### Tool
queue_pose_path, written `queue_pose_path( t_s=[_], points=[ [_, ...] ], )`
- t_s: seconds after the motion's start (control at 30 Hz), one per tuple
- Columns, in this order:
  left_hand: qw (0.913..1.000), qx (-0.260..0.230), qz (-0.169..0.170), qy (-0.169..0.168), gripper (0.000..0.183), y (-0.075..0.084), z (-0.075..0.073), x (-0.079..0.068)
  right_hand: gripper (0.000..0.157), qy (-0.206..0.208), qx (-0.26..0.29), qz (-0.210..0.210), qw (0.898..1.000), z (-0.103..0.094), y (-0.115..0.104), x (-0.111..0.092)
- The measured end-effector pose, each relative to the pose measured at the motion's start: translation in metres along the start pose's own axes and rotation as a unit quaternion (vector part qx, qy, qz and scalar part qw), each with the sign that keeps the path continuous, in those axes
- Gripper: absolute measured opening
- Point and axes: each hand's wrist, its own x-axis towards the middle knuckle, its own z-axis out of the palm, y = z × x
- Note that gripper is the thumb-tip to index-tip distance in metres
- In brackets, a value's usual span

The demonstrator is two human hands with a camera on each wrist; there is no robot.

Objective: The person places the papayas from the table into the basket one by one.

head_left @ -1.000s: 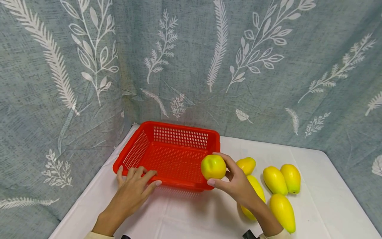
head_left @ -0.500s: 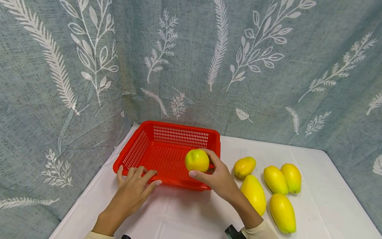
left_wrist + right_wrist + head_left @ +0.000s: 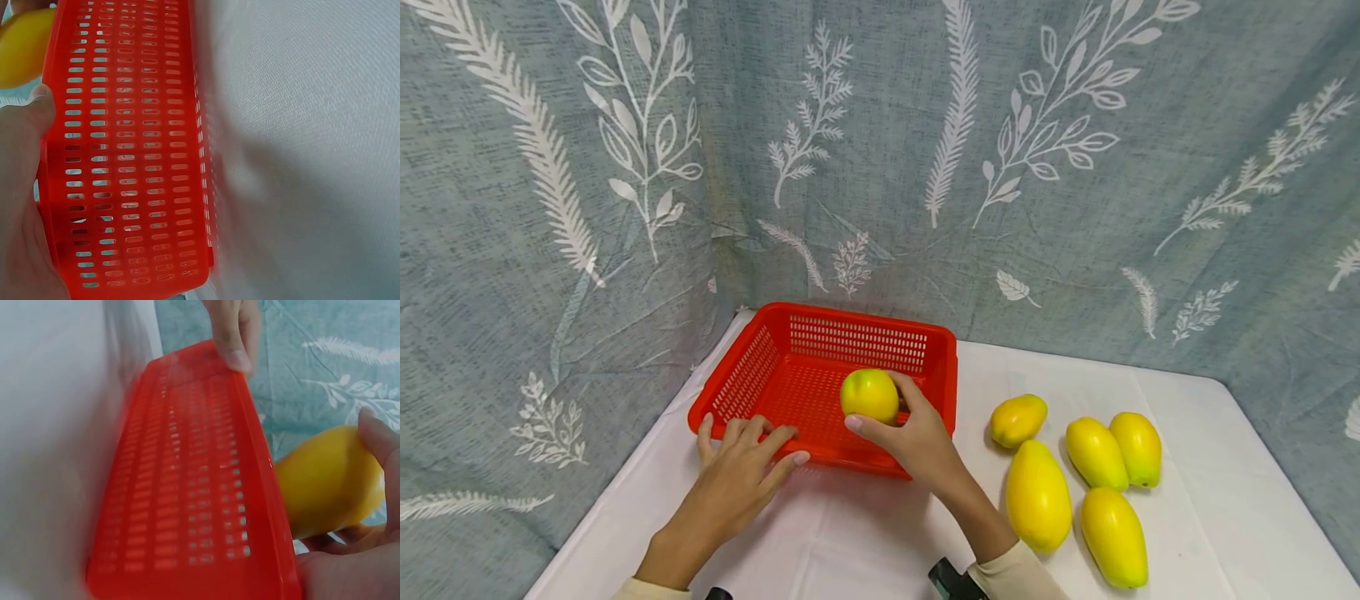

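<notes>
A red plastic basket (image 3: 820, 457) with slotted walls sits on the white table. My left hand (image 3: 733, 471) grips its near rim at the left, fingers over the edge; in the left wrist view the thumb (image 3: 41, 103) lies at the rim. My right hand (image 3: 925, 437) holds a yellow mango (image 3: 868, 395) between thumb and fingers, over the right half of the basket. From the right wrist, the mango (image 3: 331, 478) shows lengthwise just beyond the basket's rim, some of its fingers hidden beneath it.
Several more yellow mangoes lie on the table (image 3: 1210, 500) right of the basket: a small one (image 3: 1018, 420), a large one (image 3: 1039, 497), and others farther right (image 3: 1112, 537). A patterned grey-green curtain (image 3: 880, 167) hangs behind and at both sides.
My right hand has carried the mango left, from the basket's right edge to over its inside. The left hand has stayed on the rim.
</notes>
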Motion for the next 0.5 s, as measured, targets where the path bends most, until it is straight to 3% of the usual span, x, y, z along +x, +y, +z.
queue_pose_path(
  t_s=[0.5],
  points=[
    [0.9998, -0.003, -0.006, -0.018, 0.043, 0.0, -0.001, 0.002, 0.072, -0.004, 0.016, -0.002, 1.0, 0.029, -0.006, 0.017]
  ],
)
